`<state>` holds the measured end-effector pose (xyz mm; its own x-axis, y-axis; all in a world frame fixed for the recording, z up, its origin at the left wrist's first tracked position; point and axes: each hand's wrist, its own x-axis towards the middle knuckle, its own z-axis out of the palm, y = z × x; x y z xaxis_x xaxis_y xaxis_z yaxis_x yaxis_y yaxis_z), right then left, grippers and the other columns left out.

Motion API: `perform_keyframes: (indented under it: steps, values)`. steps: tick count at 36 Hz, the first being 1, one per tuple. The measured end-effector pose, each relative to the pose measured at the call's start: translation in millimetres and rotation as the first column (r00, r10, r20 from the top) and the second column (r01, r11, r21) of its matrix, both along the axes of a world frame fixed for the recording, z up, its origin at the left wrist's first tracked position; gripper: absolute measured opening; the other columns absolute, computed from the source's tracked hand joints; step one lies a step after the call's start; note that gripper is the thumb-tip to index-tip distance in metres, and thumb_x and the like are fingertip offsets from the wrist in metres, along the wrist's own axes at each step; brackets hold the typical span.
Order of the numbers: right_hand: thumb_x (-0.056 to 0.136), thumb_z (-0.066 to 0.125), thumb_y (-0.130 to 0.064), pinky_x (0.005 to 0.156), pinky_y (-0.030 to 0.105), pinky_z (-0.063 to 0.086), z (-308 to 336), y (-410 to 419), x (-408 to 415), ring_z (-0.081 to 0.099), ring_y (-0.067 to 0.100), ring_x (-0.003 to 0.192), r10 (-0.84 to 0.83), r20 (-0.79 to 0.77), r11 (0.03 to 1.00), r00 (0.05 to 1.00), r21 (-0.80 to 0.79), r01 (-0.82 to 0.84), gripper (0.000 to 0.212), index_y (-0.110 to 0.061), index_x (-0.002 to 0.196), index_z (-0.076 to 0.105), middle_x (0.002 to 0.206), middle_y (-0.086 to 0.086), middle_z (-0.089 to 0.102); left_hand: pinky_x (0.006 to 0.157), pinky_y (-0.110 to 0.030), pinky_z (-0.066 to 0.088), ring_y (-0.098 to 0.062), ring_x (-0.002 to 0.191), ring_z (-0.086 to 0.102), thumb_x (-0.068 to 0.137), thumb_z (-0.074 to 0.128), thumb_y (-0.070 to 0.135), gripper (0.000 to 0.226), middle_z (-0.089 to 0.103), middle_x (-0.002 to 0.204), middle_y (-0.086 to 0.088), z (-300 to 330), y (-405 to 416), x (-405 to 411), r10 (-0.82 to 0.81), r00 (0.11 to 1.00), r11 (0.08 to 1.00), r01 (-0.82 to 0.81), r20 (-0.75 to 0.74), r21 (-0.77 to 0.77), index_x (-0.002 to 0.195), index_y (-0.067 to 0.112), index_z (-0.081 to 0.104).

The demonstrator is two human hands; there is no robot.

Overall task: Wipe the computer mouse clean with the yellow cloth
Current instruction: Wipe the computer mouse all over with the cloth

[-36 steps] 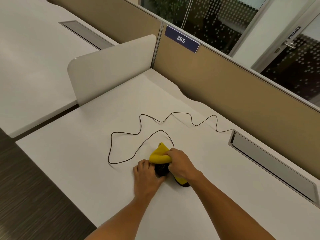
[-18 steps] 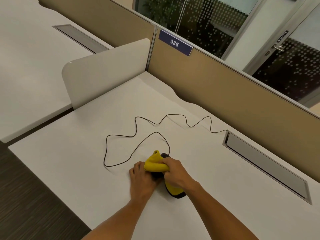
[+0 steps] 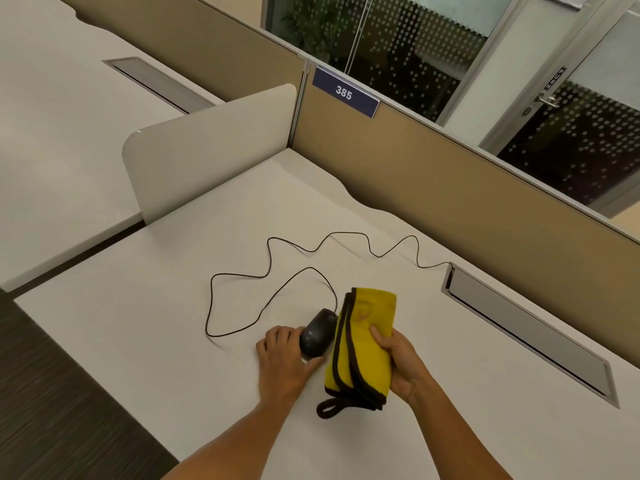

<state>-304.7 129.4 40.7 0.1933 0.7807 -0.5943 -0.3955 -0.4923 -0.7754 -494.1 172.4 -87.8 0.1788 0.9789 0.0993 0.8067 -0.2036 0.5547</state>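
Observation:
A black wired computer mouse (image 3: 317, 336) lies on the white desk (image 3: 145, 341). My left hand (image 3: 284, 363) rests against its near left side, fingers curled on it, holding it in place. Just to the right, my right hand (image 3: 401, 363) grips a folded yellow cloth (image 3: 362, 351) with black trim, held flat and lengthwise beside the mouse, its left edge close to the mouse. A black loop hangs from the cloth's near end. The mouse top is uncovered.
The mouse's thin black cable (image 3: 270, 268) snakes over the desk to a grey cable tray (image 3: 526, 334) at the right. A beige partition (image 3: 450, 188) with a "385" sign (image 3: 344, 93) stands behind, a white divider (image 3: 207, 150) at the left. The desk's near left edge drops to dark floor (image 3: 52, 393).
My right hand has lifted the yellow cloth off the mouse and moved it to the right, where it is spread longer. The mouse is now uncovered. My left hand stays at the mouse.

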Motion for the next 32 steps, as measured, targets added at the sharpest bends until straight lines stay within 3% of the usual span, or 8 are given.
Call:
perform_keyframes:
  steps: [9, 11, 14, 20, 26, 30, 32]
  values:
    - [0.079, 0.069, -0.025, 0.085, 0.055, 0.053, -5, -10, -2, 0.065, 0.039, 0.106, -0.115, -0.028, 0.992, 0.993, -0.054, 0.113, 0.037, -0.015, 0.114, 0.063, 0.109, 0.014, 0.072, 0.085, -0.035, 0.04, -0.017, 0.104, 0.048, 0.067, 0.061, 0.077, 0.066, 0.059, 0.106, 0.008, 4, 0, 0, 0.002, 1.0, 1.0, -0.002, -0.027, 0.0, 0.114, 0.031, 0.058]
    - [0.082, 0.069, -0.024, 0.084, 0.053, 0.054, -7, -9, -1, 0.066, 0.038, 0.104, -0.131, 0.028, 0.989, 0.991, -0.071, 0.133, 0.032, -0.015, 0.112, 0.063, 0.108, 0.014, 0.072, 0.085, -0.036, 0.04, -0.018, 0.105, 0.049, 0.066, 0.061, 0.077, 0.067, 0.06, 0.107, 0.006, 3, 0, 0, 0.002, 1.0, 1.0, -0.002, -0.023, 0.005, 0.114, 0.03, 0.059]
    - [0.086, 0.07, -0.027, 0.084, 0.05, 0.055, -9, -3, 4, 0.066, 0.035, 0.1, -0.134, 0.244, 0.983, 0.96, -0.091, 0.16, 0.029, -0.018, 0.112, 0.061, 0.111, 0.013, 0.069, 0.085, -0.036, 0.041, -0.019, 0.106, 0.051, 0.066, 0.058, 0.08, 0.07, 0.062, 0.107, 0.005, 3, 0, 0, 0.006, 0.999, 1.0, -0.006, -0.039, 0.009, 0.114, 0.028, 0.059]
    - [0.089, 0.066, -0.034, 0.082, 0.043, 0.05, -10, 18, 14, 0.06, 0.026, 0.096, -0.017, 0.612, 0.986, 0.791, -0.12, 0.114, 0.043, -0.02, 0.127, 0.052, 0.116, 0.008, 0.062, 0.083, -0.035, 0.04, -0.019, 0.103, 0.051, 0.065, 0.059, 0.079, 0.069, 0.062, 0.104, 0.005, 4, 1, 1, 0.011, 0.999, 1.0, -0.011, -0.048, 0.014, 0.112, 0.028, 0.061]
    - [0.093, 0.06, -0.04, 0.087, 0.039, 0.046, -11, 43, 10, 0.056, 0.03, 0.11, 0.187, 0.811, 0.98, 0.554, -0.19, -0.053, 0.049, -0.016, 0.134, 0.046, 0.128, 0.01, 0.057, 0.085, -0.035, 0.04, -0.019, 0.105, 0.05, 0.066, 0.058, 0.08, 0.07, 0.061, 0.106, 0.005, 3, 0, 1, 0.011, 0.998, 1.0, -0.01, -0.057, 0.004, 0.113, 0.028, 0.06]
    - [0.094, 0.059, -0.034, 0.079, 0.031, 0.041, -9, 62, -2, 0.055, 0.021, 0.096, 0.267, 0.881, 0.954, 0.39, -0.186, -0.234, 0.039, -0.016, 0.128, 0.049, 0.122, 0.009, 0.061, 0.085, -0.036, 0.04, -0.019, 0.106, 0.05, 0.066, 0.057, 0.079, 0.069, 0.061, 0.105, 0.007, 3, 1, 1, 0.012, 0.999, 1.0, -0.011, -0.051, 0.003, 0.112, 0.029, 0.06]
    - [0.095, 0.058, -0.032, 0.079, 0.033, 0.045, -7, 71, -9, 0.058, 0.024, 0.097, 0.29, 0.905, 0.935, 0.313, -0.197, -0.296, 0.039, -0.017, 0.13, 0.048, 0.119, 0.008, 0.063, 0.084, -0.035, 0.039, -0.018, 0.106, 0.049, 0.066, 0.055, 0.079, 0.068, 0.06, 0.104, 0.008, 5, 1, 1, 0.011, 0.999, 1.0, -0.01, -0.052, 0.005, 0.112, 0.03, 0.06]
